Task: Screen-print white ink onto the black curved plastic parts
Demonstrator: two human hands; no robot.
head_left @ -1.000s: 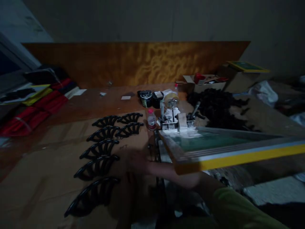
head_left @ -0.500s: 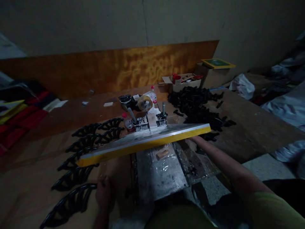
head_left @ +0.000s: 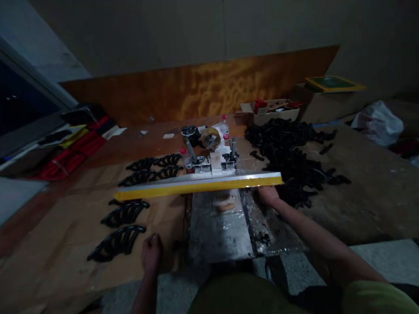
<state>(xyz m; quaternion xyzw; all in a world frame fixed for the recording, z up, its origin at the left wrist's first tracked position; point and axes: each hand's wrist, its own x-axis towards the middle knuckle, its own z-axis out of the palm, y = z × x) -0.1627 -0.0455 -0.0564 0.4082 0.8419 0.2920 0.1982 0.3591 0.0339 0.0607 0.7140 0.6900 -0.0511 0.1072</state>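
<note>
A yellow-edged frame [head_left: 199,185] reaches across the view, clamped at its back to a metal fixture [head_left: 214,162]. Below it lies a metal plate [head_left: 219,237] with a small wooden piece [head_left: 226,207] on it. My right hand [head_left: 268,195] is at the frame's right end, its fingers hidden beneath the edge. My left hand [head_left: 151,250] is closed over the brown board, right of the nearest row of black curved pieces [head_left: 117,243]; whatever it holds, if anything, is too small to make out.
A heap of black curved pieces [head_left: 284,152] covers the right side. Behind are an open carton [head_left: 276,115], a tape roll [head_left: 210,137] and a red-capped bottle [head_left: 224,129]. Red bundles [head_left: 70,155] lie at the far left.
The view has turned left. The frame looks more level, with its left end higher. More of my right hand shows beneath the frame's right end. My left hand stays closed near the black pieces.
</note>
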